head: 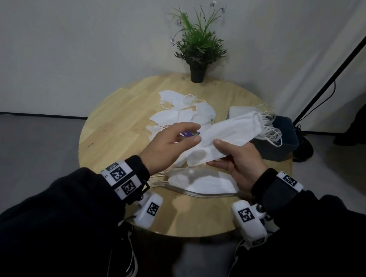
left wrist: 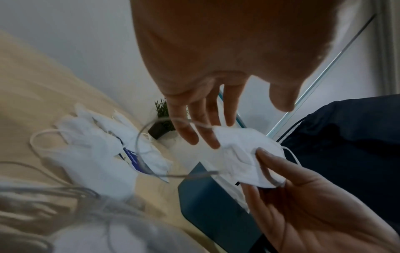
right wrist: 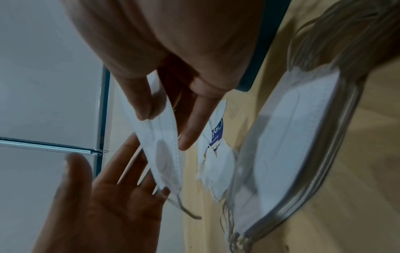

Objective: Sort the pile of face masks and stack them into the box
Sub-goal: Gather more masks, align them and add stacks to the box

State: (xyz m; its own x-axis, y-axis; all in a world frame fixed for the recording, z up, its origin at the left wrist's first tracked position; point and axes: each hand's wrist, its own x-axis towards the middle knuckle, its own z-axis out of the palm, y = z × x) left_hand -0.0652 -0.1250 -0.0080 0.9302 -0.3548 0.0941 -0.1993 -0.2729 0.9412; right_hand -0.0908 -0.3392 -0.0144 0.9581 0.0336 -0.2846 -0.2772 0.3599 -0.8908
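Pointing toward box [head: 283,141] (lengthwise): mask [head: 227,133]

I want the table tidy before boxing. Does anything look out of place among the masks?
Yes. A purple-and-white printed packet lies among the loose white masks on the table, partly hidden behind the left hand. It is the only item there that is not a bare mask.

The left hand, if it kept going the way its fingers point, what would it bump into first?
Probably the folded white face mask that the right hand pinches. The left hand's open fingertips already sit almost at its edge, though depth is hard to judge.
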